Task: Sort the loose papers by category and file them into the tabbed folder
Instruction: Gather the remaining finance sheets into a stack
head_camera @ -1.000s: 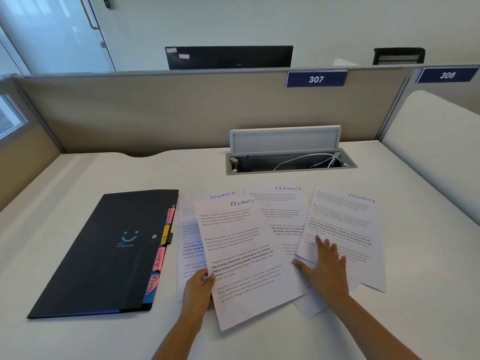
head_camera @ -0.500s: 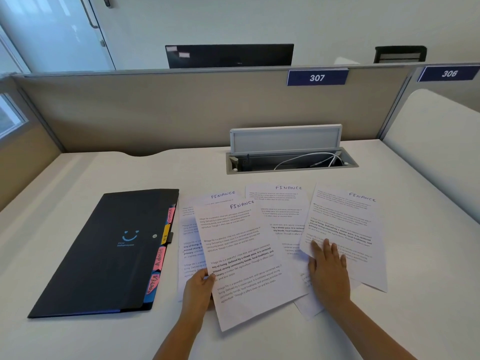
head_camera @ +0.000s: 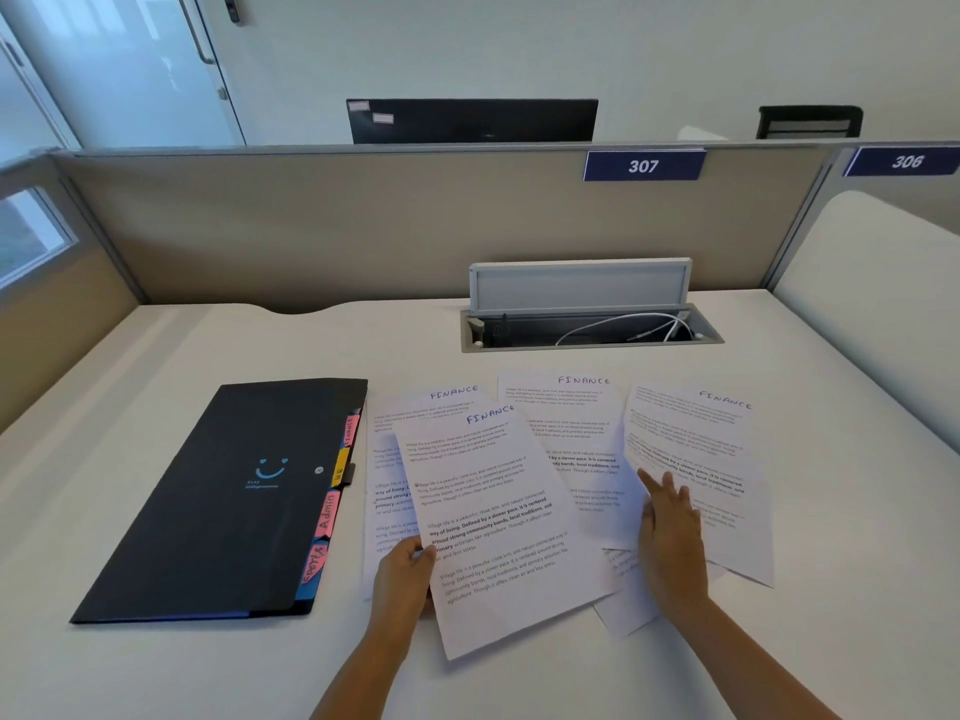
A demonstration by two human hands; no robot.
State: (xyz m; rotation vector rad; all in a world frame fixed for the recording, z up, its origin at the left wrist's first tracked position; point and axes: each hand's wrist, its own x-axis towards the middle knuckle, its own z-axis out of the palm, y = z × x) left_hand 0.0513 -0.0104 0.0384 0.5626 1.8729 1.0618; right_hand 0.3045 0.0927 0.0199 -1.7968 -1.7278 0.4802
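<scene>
Left hand [head_camera: 402, 576] pinching the near-left edge of the top sheet [head_camera: 498, 527], thumb on the printed face, fingers tucked under. Right hand [head_camera: 672, 532] flat, fingers straight and spread a little, resting on the near-left part of the right sheet [head_camera: 698, 475], holding nothing.

From the head view: five or so printed papers fanned across a white table [head_camera: 156, 667], overlapping, four headed FINANCE in blue handwriting. Top sheet tilted, lying over a left sheet [head_camera: 387, 459] and a middle sheet [head_camera: 571, 433]. Right sheet tilted the other way, overlapping the middle one. Corner of one more sheet [head_camera: 628, 610] poking out below the right hand (heading hidden).

Just left of the papers, a black folder [head_camera: 228, 501], closed, lying flat and angled, a small blue smile printed on its cover. Coloured tabs [head_camera: 327, 517] along its right edge, nearly touching the left sheet; readable ones say Admin and Sports, the upper ones too small to be sure.

Farther back on the table, an open cable box [head_camera: 587, 324] with its lid up and white cords inside. Behind it a beige partition [head_camera: 311, 226] with number plates 307 and 306.
</scene>
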